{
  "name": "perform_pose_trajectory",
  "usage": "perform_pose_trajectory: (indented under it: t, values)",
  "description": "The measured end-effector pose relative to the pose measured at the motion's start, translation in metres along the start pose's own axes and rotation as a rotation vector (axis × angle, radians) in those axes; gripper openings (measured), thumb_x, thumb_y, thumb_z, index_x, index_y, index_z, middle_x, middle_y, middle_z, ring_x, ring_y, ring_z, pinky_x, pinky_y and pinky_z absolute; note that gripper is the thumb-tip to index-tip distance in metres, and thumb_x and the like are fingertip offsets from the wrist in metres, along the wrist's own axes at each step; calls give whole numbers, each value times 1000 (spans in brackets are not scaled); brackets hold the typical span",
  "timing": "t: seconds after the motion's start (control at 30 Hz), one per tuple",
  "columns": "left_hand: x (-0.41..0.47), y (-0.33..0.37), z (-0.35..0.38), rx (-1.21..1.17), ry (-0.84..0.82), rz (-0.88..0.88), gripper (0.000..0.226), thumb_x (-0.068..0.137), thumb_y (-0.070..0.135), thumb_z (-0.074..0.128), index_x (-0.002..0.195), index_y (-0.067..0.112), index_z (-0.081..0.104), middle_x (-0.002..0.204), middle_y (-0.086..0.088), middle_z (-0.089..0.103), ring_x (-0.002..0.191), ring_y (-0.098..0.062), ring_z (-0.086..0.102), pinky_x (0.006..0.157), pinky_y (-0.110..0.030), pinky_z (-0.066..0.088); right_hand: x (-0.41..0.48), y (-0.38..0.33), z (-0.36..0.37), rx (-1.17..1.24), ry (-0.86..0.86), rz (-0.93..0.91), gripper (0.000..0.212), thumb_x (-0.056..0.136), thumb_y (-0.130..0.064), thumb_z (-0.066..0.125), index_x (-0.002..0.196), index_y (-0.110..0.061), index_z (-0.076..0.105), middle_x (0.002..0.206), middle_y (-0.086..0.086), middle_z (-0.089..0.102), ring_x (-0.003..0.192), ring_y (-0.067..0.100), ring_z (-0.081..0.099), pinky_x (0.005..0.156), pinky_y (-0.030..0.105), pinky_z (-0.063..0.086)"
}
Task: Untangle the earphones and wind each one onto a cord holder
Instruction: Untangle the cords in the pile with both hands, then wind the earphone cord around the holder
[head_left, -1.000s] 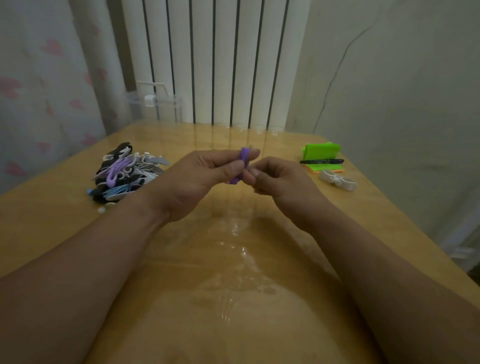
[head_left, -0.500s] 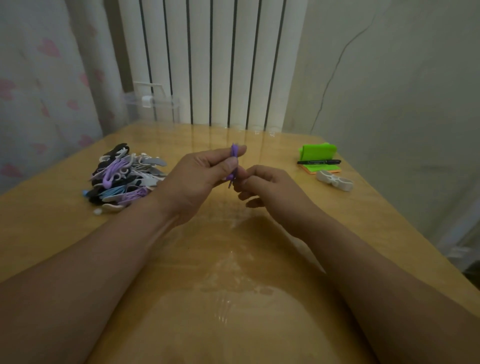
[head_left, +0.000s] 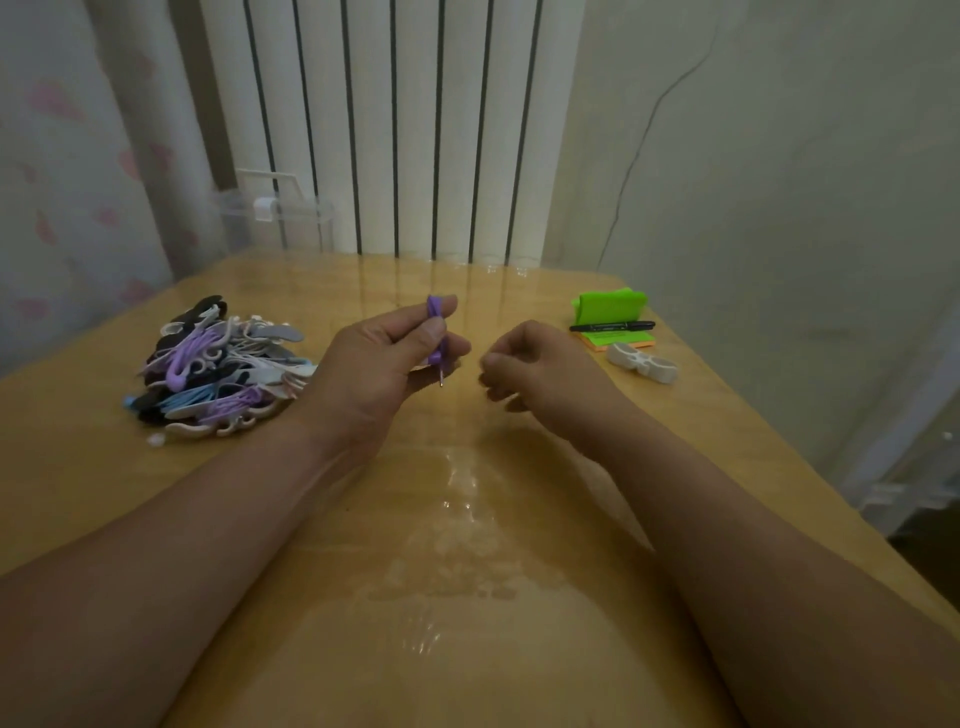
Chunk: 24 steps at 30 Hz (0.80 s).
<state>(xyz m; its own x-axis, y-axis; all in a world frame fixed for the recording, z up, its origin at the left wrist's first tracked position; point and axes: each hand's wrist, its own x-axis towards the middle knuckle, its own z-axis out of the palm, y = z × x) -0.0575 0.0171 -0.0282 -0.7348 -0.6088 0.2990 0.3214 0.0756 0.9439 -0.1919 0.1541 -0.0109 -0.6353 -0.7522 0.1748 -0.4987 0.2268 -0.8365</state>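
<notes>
1. Head view, the task's thing: a purple earphone (head_left: 435, 312), bundled up, sits in the grip of the left hand (head_left: 384, 364). It is above the middle of the table (head_left: 467, 649), clear of the surface. The top of the bundle stands out above the fingertips. Its metal plug (head_left: 441, 382) sticks out below them, pointing down.
2. Left grip: closed on the purple earphone, with the thumb pressing it against the curled fingers.
3. Right grip: the right hand (head_left: 530, 364) has its fingers curled in toward the thumb, and nothing can be seen in them. It is beside the left hand but apart from it and does not touch the earphone.
4. Other task things: a pile of wound earphones (head_left: 223, 364) lies near the table's left edge, just beyond the left wrist. The cords are purple, blue, black and white, on pale holders. A small white bit (head_left: 155, 440) lies on the table at the pile's near side. One white cord holder (head_left: 641, 362) with no cord on it lies toward the right edge, past the right hand.
5. Surroundings: by the far right corner a green sticky-note pad (head_left: 610, 309) stands, with a black marker (head_left: 613, 326) lying across it. The white cord holder lies just on its near side. A clear plastic box (head_left: 275, 218) stands behind the far left corner, in front of a white radiator (head_left: 415, 130).
6. In the way: nothing lies between the two hands, only bare, glossy table below them.
7. Pose: both forearms reach in from the near edge and converge toward the table's middle. The left palm is turned inward, and the back of the right hand faces the camera.
</notes>
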Motion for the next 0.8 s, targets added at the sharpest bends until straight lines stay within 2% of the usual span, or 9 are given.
perform_pose_trajectory:
  t: [0.1, 0.2, 0.3, 0.4, 0.5, 0.63, 0.8]
  values:
    - [0, -1, 2, -48, -17, -44, 30, 106, 12, 56, 134, 8, 66, 93, -4, 75, 98, -14, 73, 86, -29, 60, 21, 34, -34, -480, 293, 12, 24, 100, -24, 61, 123, -19, 65, 123, 1, 68, 119, 25, 61, 93, 36, 45]
    - [-3, -5, 9, -22, -78, -83, 29, 106, 12, 56, 132, 7, 68, 94, -5, 76, 99, -17, 72, 85, -29, 60, 35, 64, -56, -787, 307, 232, 45, 100, -21, 51, 145, -22, 51, 149, 8, 52, 142, 31, 42, 110, 50, 36]
    - [-7, -7, 16, -1, -144, -108, 26, 106, 11, 56, 128, 8, 70, 98, -9, 77, 99, -18, 73, 86, -29, 60, 39, 75, -57, -824, 231, 359, 49, 103, -22, 41, 152, -21, 40, 159, 10, 38, 149, 32, 30, 115, 60, 27]
    - [-9, -7, 19, 9, -189, -116, 28, 106, 12, 56, 130, 7, 70, 107, -16, 76, 100, -17, 73, 88, -31, 61, 36, 76, -58, -892, 327, 330, 41, 102, -22, 43, 142, -16, 48, 150, 14, 40, 140, 37, 35, 109, 56, 33]
    - [-11, -6, 18, 5, -197, -128, 28, 106, 12, 56, 130, 6, 70, 110, -15, 76, 101, -17, 74, 88, -31, 61, 35, 78, -61, -845, 365, 361, 42, 102, -22, 41, 142, -17, 50, 149, 15, 40, 139, 38, 34, 110, 55, 33]
    - [-15, -4, 16, -12, -211, -147, 26, 106, 12, 56, 129, 10, 70, 101, -11, 77, 100, -16, 74, 89, -30, 61, 37, 81, -62, -773, 412, 337, 42, 107, -38, 42, 145, -21, 48, 148, 14, 44, 139, 39, 36, 110, 55, 33]
    - [-16, -4, 16, -21, -240, -165, 25, 107, 13, 56, 128, 12, 70, 99, -8, 77, 102, -16, 74, 89, -30, 60, 37, 85, -65, -852, 424, 359, 45, 107, -46, 41, 138, -17, 56, 140, 17, 52, 130, 43, 44, 104, 51, 40]
